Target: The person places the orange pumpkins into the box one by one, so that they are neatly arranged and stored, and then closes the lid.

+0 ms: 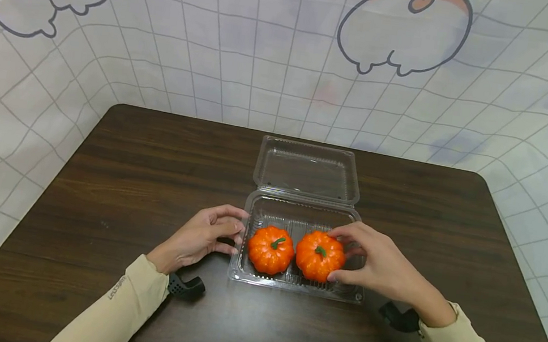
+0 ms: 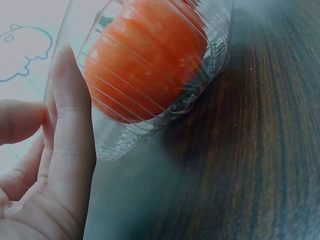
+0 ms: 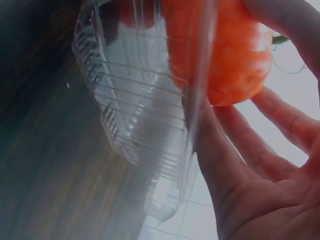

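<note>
A clear plastic clamshell container (image 1: 294,288) sits on the table with its lid (image 1: 309,169) folded back, away from me. Inside its left half is an orange toy pumpkin (image 1: 266,253) with a green stem. My left hand (image 1: 204,236) pinches the container's left rim between thumb and fingers, as the left wrist view shows. A second orange pumpkin (image 1: 314,261) is over the right half, gripped by the thumb and fingers of my right hand (image 1: 383,264). In the right wrist view this pumpkin (image 3: 235,60) sits partly above the container's rim.
The dark wood-grain table (image 1: 161,168) extends on all sides of the container. A white grid-patterned curtain (image 1: 238,47) with cartoon animals hangs behind the table and along both sides. Dark straps (image 1: 186,287) circle both wrists.
</note>
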{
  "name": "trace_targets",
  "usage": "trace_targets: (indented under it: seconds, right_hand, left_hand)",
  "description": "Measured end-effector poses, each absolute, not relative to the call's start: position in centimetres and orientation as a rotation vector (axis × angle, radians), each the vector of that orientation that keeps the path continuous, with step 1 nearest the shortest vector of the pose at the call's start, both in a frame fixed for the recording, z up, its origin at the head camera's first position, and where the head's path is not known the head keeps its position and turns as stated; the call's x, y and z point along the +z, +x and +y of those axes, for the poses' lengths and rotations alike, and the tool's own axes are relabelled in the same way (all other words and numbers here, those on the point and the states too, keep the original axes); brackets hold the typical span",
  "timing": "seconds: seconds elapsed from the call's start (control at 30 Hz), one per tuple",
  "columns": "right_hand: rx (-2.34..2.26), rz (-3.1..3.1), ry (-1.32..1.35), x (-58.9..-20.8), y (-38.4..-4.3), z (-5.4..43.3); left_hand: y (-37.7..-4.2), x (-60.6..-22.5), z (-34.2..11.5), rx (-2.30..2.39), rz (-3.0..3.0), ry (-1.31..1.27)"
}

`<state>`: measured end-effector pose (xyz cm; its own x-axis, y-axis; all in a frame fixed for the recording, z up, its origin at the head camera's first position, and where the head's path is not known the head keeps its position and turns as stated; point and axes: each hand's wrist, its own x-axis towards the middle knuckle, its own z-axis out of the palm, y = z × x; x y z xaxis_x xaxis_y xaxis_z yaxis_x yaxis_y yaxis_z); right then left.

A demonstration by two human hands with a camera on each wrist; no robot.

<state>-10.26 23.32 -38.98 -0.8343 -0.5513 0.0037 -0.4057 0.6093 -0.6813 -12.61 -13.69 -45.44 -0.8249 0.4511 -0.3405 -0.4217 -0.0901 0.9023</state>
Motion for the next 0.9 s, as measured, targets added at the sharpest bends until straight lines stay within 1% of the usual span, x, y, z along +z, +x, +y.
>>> trace_targets:
  seconds: [0.43, 0.9]
  right_hand:
    - [-0.882, 2.586, -0.812, -38.2, -11.1, 22.7]
    - [-0.739, 2.581, -0.848, -37.9, -11.5, 22.4]
  left_hand:
    - [-12.5, -45.2, -13.6, 1.959, 1.605, -0.005]
    - [-12.5, -45.3, -13.7, 1.974, 1.585, 0.01]
